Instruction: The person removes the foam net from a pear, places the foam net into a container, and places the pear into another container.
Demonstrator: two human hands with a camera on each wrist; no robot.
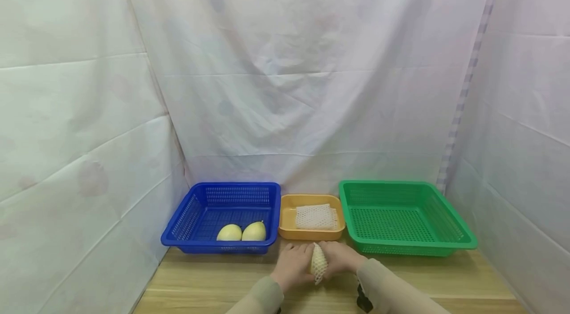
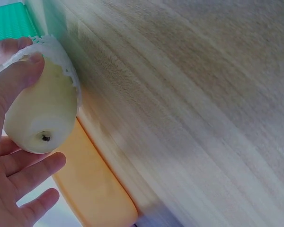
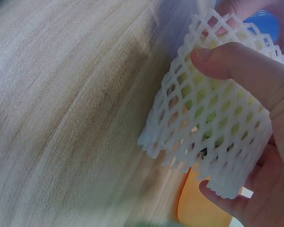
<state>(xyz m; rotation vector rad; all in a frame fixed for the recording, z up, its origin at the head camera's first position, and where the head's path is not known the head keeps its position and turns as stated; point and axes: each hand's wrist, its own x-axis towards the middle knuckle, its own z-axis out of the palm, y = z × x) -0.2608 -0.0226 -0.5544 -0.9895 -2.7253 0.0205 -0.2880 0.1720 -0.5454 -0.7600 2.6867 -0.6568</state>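
A pale yellow pear (image 2: 42,104) is held up over the wooden table, partly inside a white foam net sleeve (image 3: 222,113). My left hand (image 1: 293,265) grips the pear, its thumb on the fruit near the net's edge and fingers beneath; the pear's blossom end stays bare in the left wrist view. From the other side my right hand (image 1: 340,258) holds the net around the pear, with the thumb pressing on the mesh. The net's loose end hangs past the fruit in the right wrist view.
At the left stands a blue basket (image 1: 222,244) with two pears (image 1: 254,231) in it. An orange tray (image 1: 288,235) with flat foam nets (image 1: 315,217) sits in the middle. A green basket (image 1: 411,245) is at the right. White cloth (image 1: 285,106) hangs behind.
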